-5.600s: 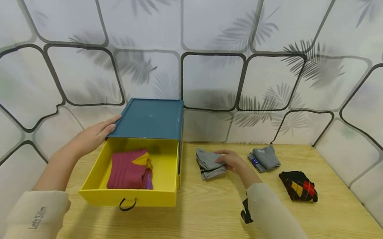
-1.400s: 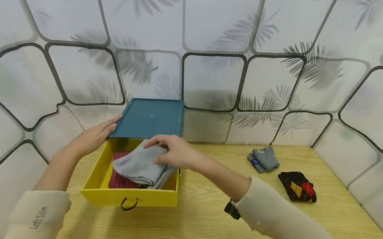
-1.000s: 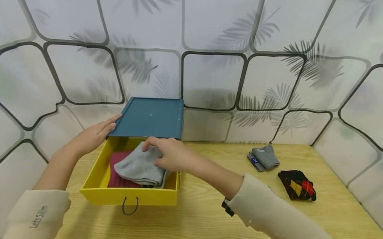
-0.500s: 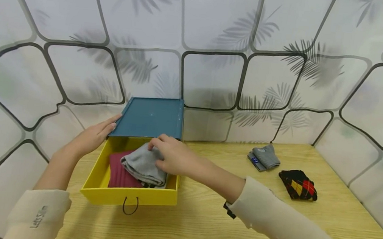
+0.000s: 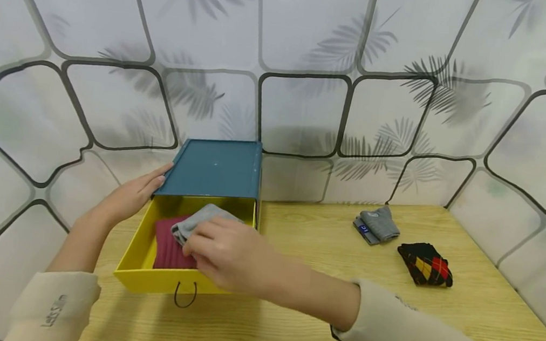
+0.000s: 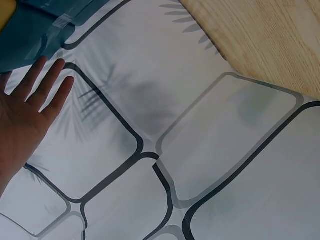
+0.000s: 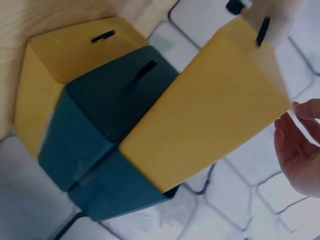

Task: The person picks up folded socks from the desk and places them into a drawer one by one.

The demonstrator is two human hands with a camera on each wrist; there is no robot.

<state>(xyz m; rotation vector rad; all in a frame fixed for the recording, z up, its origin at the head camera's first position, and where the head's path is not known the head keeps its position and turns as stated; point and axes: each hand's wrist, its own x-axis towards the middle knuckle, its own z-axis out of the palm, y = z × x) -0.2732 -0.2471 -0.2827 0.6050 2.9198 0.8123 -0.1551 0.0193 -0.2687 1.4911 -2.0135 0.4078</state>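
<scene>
A yellow drawer [image 5: 166,280] stands pulled out of the blue cabinet [image 5: 214,168]. Inside it lies a folded maroon sock bundle [image 5: 171,248], partly covered by folded grey socks [image 5: 208,216]. My right hand [image 5: 234,254] is over the drawer's front right part with curled fingers at the near edge of the grey socks; its own back hides whether it pinches them. In the right wrist view, that hand [image 7: 302,145] shows beyond the drawer's rim, fingertips close to the wall. My left hand [image 5: 126,201] rests on the cabinet's left side, fingers straight.
On the wooden table [image 5: 298,330], to the right, are folded grey socks with a blue label [image 5: 377,225] and black argyle socks [image 5: 425,265]. The right wrist view shows a blue drawer front [image 7: 122,95] and another yellow one [image 7: 85,50] below. Patterned wall covering [image 5: 302,113] stands behind.
My right hand has brought the grey socks from the table into the drawer. Within the last half second it has moved toward the drawer's front. My left hand stays put.
</scene>
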